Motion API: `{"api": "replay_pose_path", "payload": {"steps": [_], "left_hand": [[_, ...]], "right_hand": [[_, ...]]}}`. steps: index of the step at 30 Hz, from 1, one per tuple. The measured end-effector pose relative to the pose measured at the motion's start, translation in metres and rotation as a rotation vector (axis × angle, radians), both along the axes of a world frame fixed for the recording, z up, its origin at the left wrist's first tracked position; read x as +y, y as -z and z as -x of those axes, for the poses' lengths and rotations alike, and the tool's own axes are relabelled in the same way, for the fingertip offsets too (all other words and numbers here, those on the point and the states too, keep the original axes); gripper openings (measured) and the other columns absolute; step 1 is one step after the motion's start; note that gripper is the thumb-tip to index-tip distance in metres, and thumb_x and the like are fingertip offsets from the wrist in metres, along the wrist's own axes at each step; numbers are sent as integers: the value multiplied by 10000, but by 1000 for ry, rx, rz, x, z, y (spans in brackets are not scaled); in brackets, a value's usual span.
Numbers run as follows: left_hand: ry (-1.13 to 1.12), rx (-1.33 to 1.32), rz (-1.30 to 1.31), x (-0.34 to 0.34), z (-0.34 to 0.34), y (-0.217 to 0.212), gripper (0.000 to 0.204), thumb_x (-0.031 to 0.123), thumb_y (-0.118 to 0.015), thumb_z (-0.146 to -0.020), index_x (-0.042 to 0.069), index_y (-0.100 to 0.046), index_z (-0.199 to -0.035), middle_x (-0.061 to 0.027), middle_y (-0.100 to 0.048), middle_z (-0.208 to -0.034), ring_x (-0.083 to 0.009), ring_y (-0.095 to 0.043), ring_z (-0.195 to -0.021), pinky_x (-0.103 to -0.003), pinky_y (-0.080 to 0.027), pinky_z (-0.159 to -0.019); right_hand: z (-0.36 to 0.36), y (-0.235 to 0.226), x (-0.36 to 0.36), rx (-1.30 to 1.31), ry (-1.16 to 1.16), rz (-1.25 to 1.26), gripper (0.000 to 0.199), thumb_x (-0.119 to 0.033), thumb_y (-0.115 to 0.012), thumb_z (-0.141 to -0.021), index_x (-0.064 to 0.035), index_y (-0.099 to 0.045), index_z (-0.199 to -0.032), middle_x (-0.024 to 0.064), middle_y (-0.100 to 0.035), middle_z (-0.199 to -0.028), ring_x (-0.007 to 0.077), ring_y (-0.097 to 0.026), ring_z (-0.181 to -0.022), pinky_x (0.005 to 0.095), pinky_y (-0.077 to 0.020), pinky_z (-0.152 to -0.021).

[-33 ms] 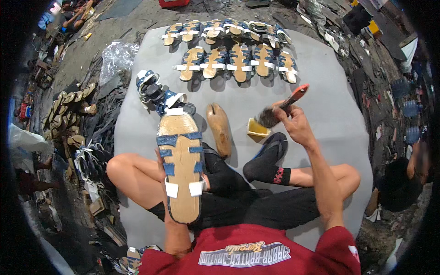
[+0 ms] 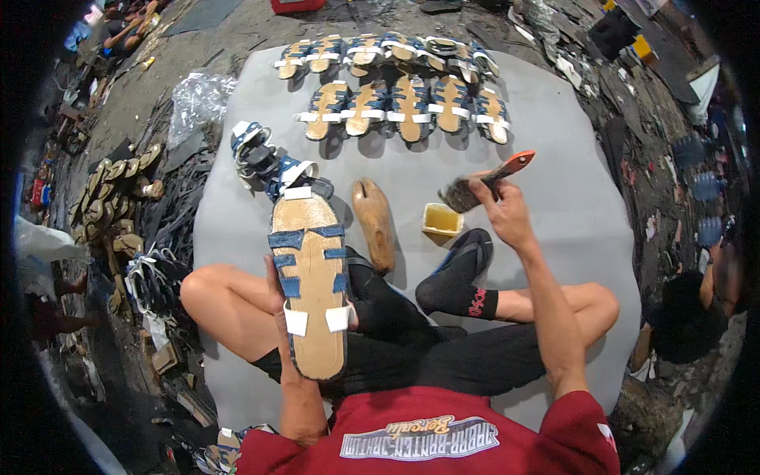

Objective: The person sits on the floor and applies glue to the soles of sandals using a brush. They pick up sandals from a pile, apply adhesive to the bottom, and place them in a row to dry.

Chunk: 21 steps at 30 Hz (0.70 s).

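My left hand (image 2: 276, 305) grips a sandal upper (image 2: 314, 261) from beneath, its tan underside facing up. Blue and white strap ends are folded onto that tan board, which looks glossy near the toe. Most of the left fingers are hidden behind it. My right hand (image 2: 503, 210) is closed round a flat paintbrush (image 2: 499, 172) with dark bristles and an orange-red handle end. The bristles hang just above and right of a small yellow tub (image 2: 442, 220) holding yellowish liquid. Between the hands, a wooden shoe last (image 2: 374, 226) lies on the grey mat (image 2: 546, 237).
Rows of similar sandal uppers (image 2: 410, 108) lie at the mat's far side. Blue and white sandals (image 2: 257, 150) are heaped at its left edge. Brown soles (image 2: 115, 182), straps and scraps cover the floor on the left. Another person (image 2: 697, 309) is at the far right.
The brush has lifted slightly away from the tub, so more of the tub shows. The whole view has shifted a little. My left hand keeps its hold on the sandal upper.
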<state>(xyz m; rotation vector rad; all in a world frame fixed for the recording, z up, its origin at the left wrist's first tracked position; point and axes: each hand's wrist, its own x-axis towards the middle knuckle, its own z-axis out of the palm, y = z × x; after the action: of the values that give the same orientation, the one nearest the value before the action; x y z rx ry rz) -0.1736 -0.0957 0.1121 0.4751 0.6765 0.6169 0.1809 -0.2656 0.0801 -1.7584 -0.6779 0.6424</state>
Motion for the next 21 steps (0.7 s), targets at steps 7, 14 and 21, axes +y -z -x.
{"api": "replay_pose_path", "payload": {"steps": [7, 14, 21], "left_hand": [[153, 115, -43, 8, -1, 4, 790, 544, -584, -939, -52, -534, -1455, -192, -685, -1339, -320, -717, -1107, -430, -593, -946], [-100, 223, -160, -6, -10, 18, 679, 558, -573, -1026, 8, -541, -1423, -195, -723, -1169, -328, -723, -1073, -468, -602, -983], [20, -345, 319, 0, -24, 27, 717, 633, -535, -1044, 48, -551, -1460, -228, -663, -1298, -414, -673, -1140, -532, -584, -987]], "right_hand": [[29, 107, 2, -706, -40, 317, 354, -382, -777, -937, -34, -784, -1004, 118, -731, -877, 312, -636, -873, 459, -483, -809], [26, 94, 6, -572, 35, 31, 283, -339, -778, -952, -58, -797, -990, 83, -751, -931, 283, -661, -890, 424, -478, -830], [3, 131, -38, -265, 165, 653, 379, -367, -740, -1008, 2, -776, -930, 153, -759, -917, 198, -678, -802, 387, -525, -774]]}}
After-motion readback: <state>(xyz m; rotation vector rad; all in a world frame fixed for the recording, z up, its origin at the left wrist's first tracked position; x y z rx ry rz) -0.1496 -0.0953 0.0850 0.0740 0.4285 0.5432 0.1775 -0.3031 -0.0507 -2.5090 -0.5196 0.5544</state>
